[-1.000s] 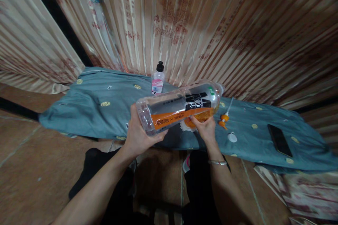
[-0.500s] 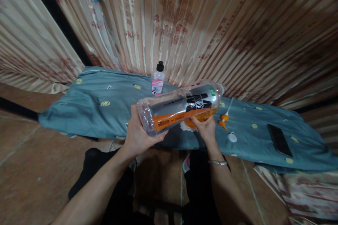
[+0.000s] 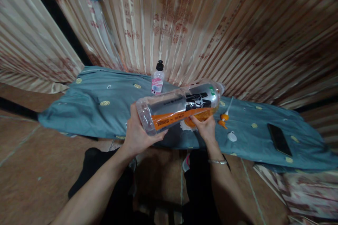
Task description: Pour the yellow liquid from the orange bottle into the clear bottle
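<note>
A large clear bottle with a silver, black and orange label lies tilted in the air, its neck toward the right. My left hand is wrapped round its base end. Under the neck end, my right hand grips an orange container, largely hidden by the bottle; a white ragged-edged patch shows beside it. An orange pump head with a pale tube rests on the teal cloth just right of that hand, near a round white cap.
Behind the large bottle stands a small clear bottle with a black cap. A dark phone lies on the right of the teal cloth. Pleated curtains hang along the back.
</note>
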Action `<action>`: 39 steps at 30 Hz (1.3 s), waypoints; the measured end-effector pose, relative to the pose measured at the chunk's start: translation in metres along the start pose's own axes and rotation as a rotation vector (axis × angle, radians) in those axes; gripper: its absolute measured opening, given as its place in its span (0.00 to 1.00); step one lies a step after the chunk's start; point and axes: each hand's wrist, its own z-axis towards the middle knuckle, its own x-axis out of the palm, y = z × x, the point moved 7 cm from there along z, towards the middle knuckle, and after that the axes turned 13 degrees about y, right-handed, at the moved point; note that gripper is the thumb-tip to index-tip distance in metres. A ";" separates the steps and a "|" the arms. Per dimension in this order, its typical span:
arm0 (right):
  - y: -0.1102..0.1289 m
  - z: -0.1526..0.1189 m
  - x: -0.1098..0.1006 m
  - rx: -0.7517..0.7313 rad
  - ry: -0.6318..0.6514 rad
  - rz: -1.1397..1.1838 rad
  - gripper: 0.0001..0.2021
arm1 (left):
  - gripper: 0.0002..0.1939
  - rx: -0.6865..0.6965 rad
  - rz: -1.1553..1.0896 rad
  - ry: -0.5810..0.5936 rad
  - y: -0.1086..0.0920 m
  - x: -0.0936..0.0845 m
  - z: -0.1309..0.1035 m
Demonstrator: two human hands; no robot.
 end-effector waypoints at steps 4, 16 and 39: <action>0.002 0.000 0.000 -0.018 0.006 0.005 0.37 | 0.40 0.006 -0.007 -0.001 0.000 0.000 0.000; 0.003 0.000 0.001 -0.030 0.020 0.010 0.36 | 0.40 -0.033 -0.049 0.009 0.004 0.002 -0.001; 0.001 0.000 0.000 -0.008 0.022 0.017 0.35 | 0.39 -0.017 -0.084 0.003 0.001 0.002 0.000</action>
